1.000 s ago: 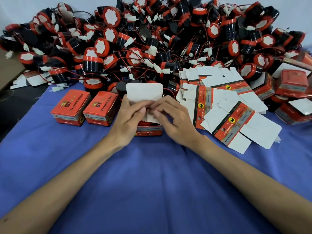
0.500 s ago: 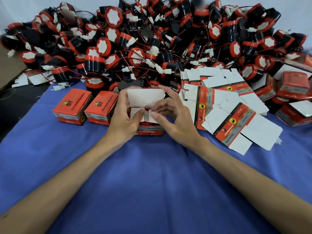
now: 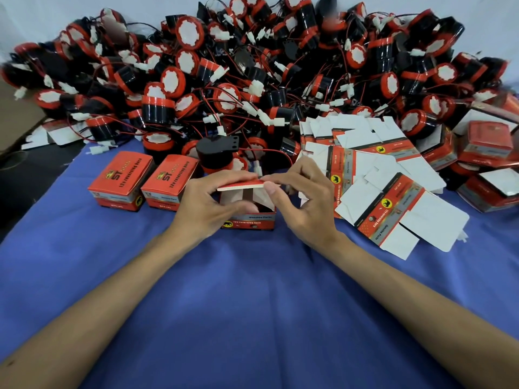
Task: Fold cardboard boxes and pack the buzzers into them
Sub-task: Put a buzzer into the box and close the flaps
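On a bench draped in blue cloth point(image 3: 252, 304), a person's two bare forearms met at a small red box point(image 3: 250, 224) standing near the middle. The left hand point(image 3: 207, 200) had its grip closed round the box, fingers over the top and thumb across the open mouth. The right hand point(image 3: 303, 203) kept a narrow grip, thumb and forefinger pinching the right edge of the lid flap point(image 3: 241, 185), which hung partly lowered over the opening. What lay inside could not be seen. Just left stood two closed boxes point(image 3: 120, 181) side by side. To the right lay a fanned spread of flat blanks point(image 3: 393, 209), white sides mostly up. Just behind the box a black buzzer point(image 3: 214, 153) stood upright. Beyond it a heap of red-and-black buzzers point(image 3: 252, 80), wires and white plugs tangled, ran across the far side, with more folded boxes point(image 3: 488, 141) at far right
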